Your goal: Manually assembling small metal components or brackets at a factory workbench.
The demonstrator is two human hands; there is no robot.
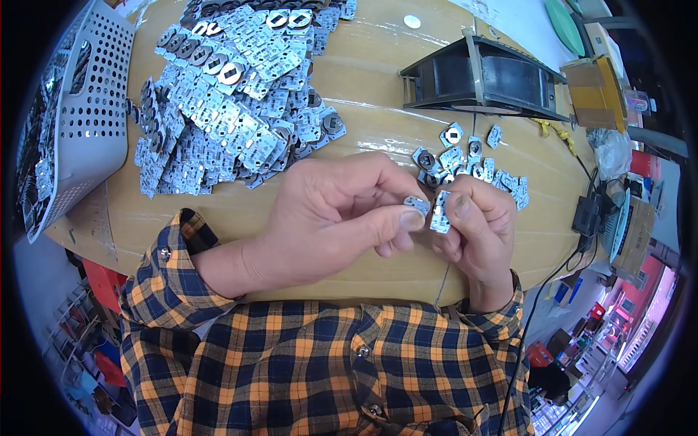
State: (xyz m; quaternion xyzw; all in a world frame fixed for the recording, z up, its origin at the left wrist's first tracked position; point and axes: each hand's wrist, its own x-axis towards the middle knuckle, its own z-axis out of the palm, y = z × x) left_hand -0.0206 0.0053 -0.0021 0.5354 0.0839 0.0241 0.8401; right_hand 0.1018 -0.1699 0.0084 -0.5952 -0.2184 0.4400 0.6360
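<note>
Both hands [331, 218] on illegibly marked boards [440, 212]

Brt lt, glare streaks on tabletop [356, 138], fisheye distort. & blk vignette @ edges

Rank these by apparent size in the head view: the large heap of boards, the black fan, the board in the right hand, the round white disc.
Largest to smallest:
1. Large heap of boards
2. Black fan
3. Board in the right hand, partly covered
4. Round white disc
</note>
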